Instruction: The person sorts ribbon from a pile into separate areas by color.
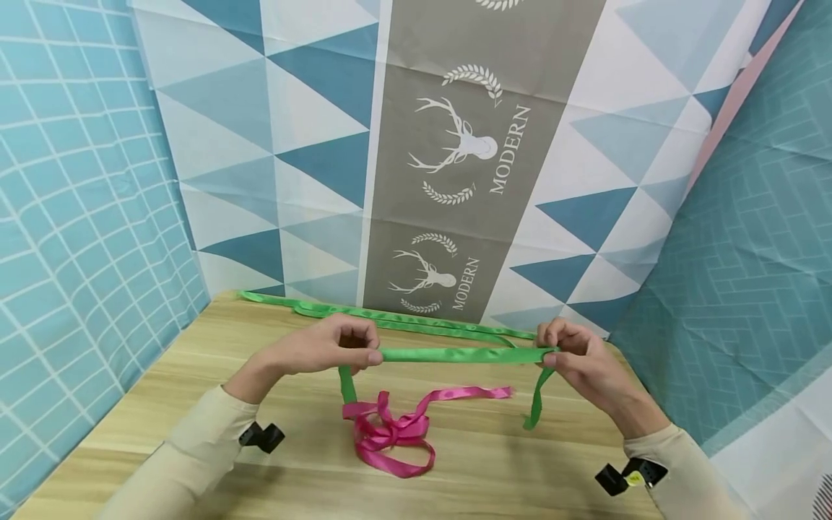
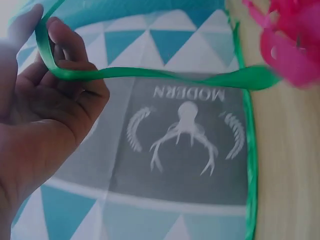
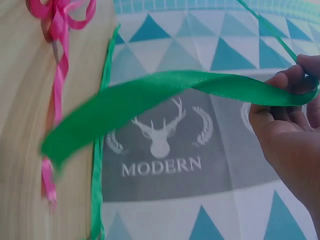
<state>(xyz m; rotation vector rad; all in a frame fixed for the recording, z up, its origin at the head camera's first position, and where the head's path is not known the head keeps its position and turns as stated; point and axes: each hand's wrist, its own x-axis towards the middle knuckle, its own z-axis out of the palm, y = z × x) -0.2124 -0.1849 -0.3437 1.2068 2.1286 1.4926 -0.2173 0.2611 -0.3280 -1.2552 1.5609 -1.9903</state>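
A green ribbon (image 1: 461, 354) is stretched level between my two hands above the table. My left hand (image 1: 334, 345) pinches it between thumb and fingers, and a short tail drops below that hand. On the other side my right hand (image 1: 575, 357) pinches the ribbon too, with its loose end hanging down. The left wrist view shows the ribbon (image 2: 135, 74) running across the curled fingers of the left hand (image 2: 50, 105). In the right wrist view the tail (image 3: 120, 107) sweeps out from the right hand (image 3: 290, 110). Below lies a pink ribbon (image 1: 393, 431) tied in a bow.
More green ribbon (image 1: 416, 323) lies along the back edge of the wooden table (image 1: 292, 462). Behind it hangs a patterned cloth (image 1: 325, 144) with triangles and deer heads. Blue tiled cloth (image 1: 78, 217) walls the left side, teal cloth (image 1: 734, 253) the right.
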